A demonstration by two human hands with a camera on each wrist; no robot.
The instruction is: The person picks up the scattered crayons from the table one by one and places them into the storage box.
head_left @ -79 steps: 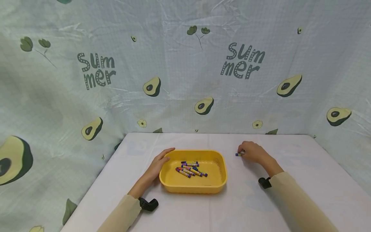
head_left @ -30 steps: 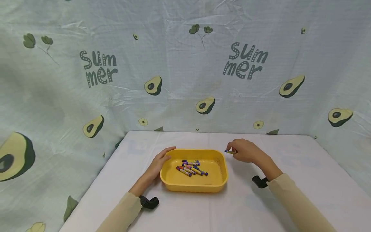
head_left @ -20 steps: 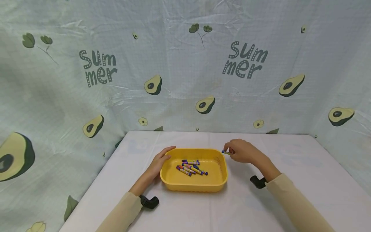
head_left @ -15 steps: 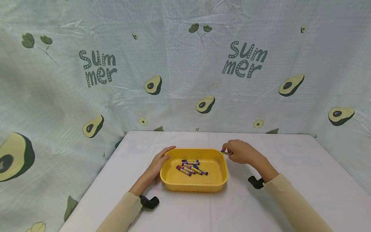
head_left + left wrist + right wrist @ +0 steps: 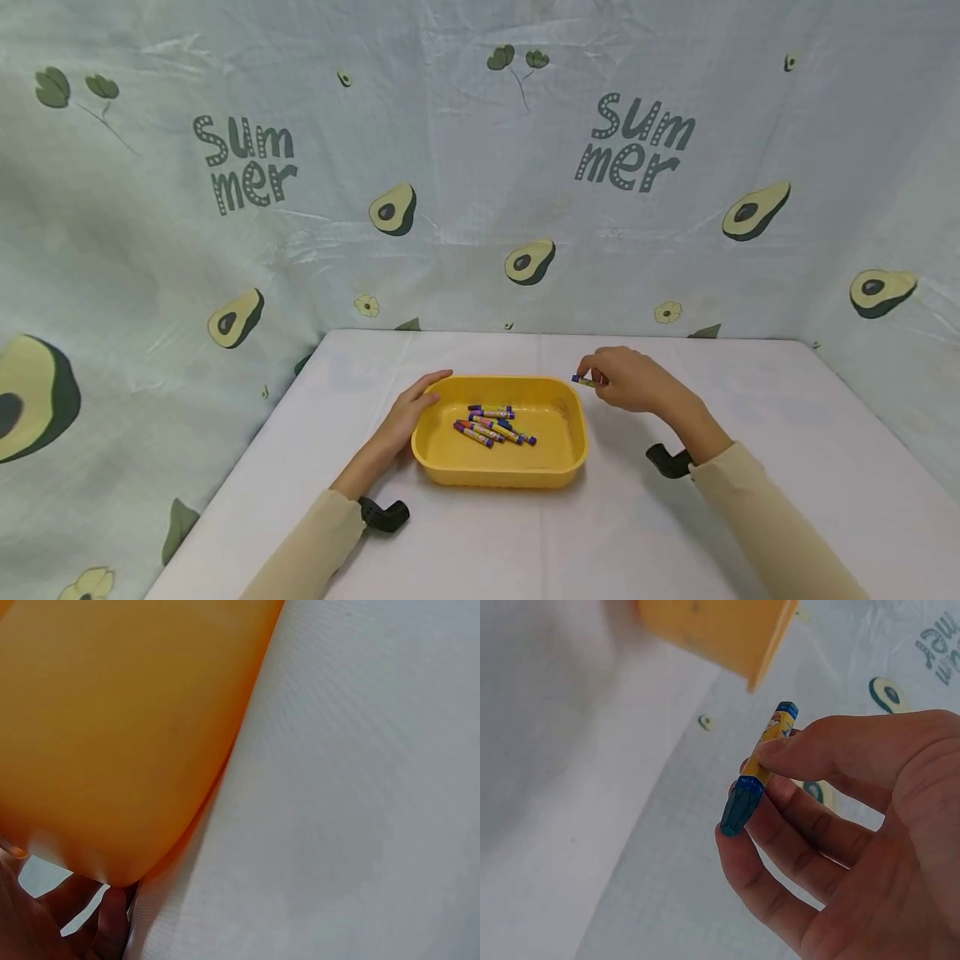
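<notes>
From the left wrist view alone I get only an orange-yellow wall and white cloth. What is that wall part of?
Observer: It is the yellow tray, standing on the white table, with the left hand resting against its left end.
Reviewer: Anything inside it?
Observer: A small heap of crayons lies on its floor.
Reviewer: And the other hand?
Observer: The right hand is by the tray's far right corner and pinches one crayon between thumb and fingers; its tip is teal and its wrapper yellow and blue.
</notes>
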